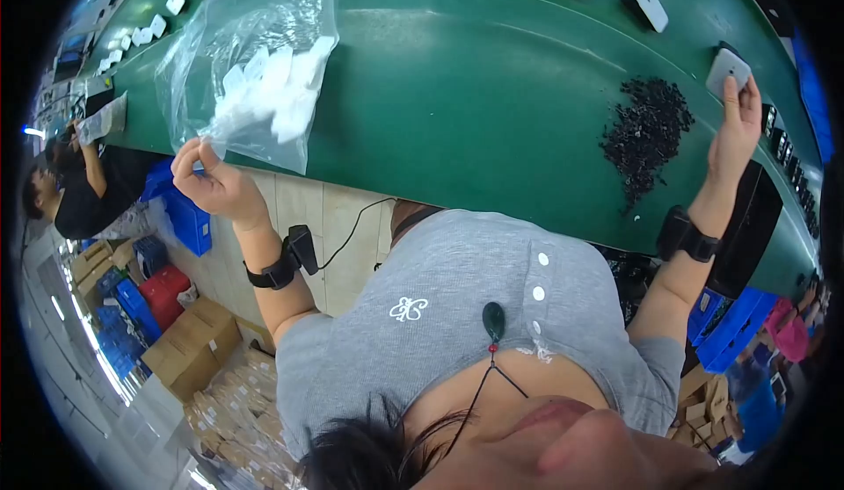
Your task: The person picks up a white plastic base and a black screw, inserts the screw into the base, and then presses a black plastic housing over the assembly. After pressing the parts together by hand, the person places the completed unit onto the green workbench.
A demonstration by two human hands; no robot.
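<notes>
My right hand (737, 134) grips a small white rounded-corner device (728, 70) at the right side of the green table, the thumb on its face and the other fingers along its edge. At the near left edge, my left hand (220, 189) is closed, thumb and fingertips together against the lower corner of a clear plastic bag (321, 15). Whether the bag's edge or a small piece is between those fingertips, I cannot make out. Several white pieces (268, 86) lie inside the bag. A pile of small black parts (649, 130) is spread left of my right hand.
White devices (651, 7) stand spaced along the far side of the green table (431, 94). A row of dark parts (791, 169) lines the right rim. Another person (79, 191) works at the far left. Blue crates (186, 217) and cardboard boxes (189, 345) stand on the floor.
</notes>
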